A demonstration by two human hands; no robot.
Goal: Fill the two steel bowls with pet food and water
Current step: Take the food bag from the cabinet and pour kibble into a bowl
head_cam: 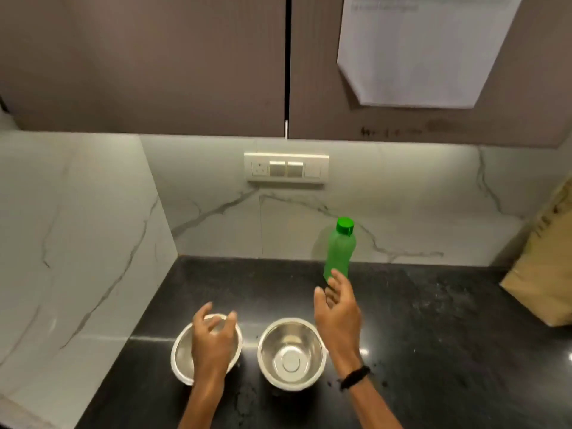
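Head view: the green bottle (339,252) stands upright behind the right bowl (291,353), just beyond the right hand (339,308) and its spread fingers. The left hand (213,339), fingers loosely apart, hovers over the left bowl (182,351) beside it.

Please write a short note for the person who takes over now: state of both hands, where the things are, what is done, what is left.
Left hand: open, above the left steel bowl, holds nothing.
Right hand: open, fingers reach toward the green bottle, not gripping it.
Bottle: upright, capped, at the back of the black counter.
Right steel bowl: empty.
Brown bag: far right.
Done: nothing filled, as far as visible.
Left: food and water.
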